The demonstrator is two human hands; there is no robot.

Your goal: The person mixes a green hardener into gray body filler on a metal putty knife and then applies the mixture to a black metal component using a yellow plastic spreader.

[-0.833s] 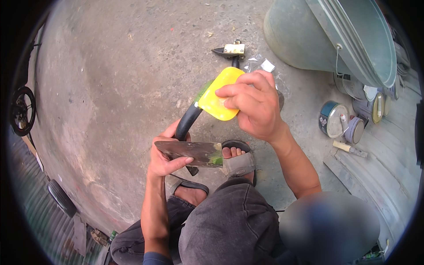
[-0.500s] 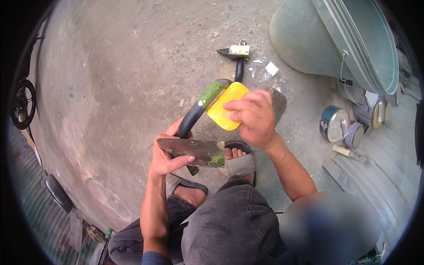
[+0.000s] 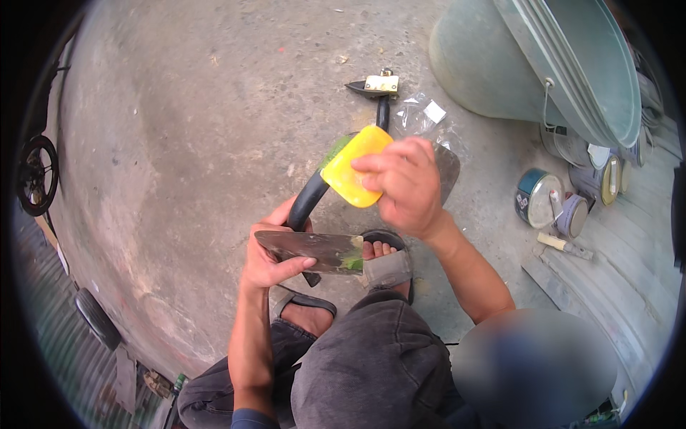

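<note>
My left hand (image 3: 263,256) is closed around a bent black tube (image 3: 309,200) and a dark flat plate (image 3: 307,250). Its thumb presses on top of the plate, which carries a smear of green paste (image 3: 351,262) at its right end. In my right hand (image 3: 409,187) a yellow plastic spreader (image 3: 361,159) is pinched, its left edge against the green-coated stretch of the tube. The spreader hides most of that coating (image 3: 334,151). At the tube's far end is a pointed black piece with a metal bracket (image 3: 381,84).
A clear plastic bag (image 3: 413,114) and a dark flat piece (image 3: 448,170) lie on the concrete beyond my right hand. A large pale bucket (image 3: 486,64) lies tilted at the far right. Several cans (image 3: 536,199) and a putty knife (image 3: 564,245) are at the right. Wheels (image 3: 37,175) stand at the left.
My right hand has moved the yellow spreader slightly left and up, over the green-coated stretch of the tube. My left hand still grips the plate and tube.
</note>
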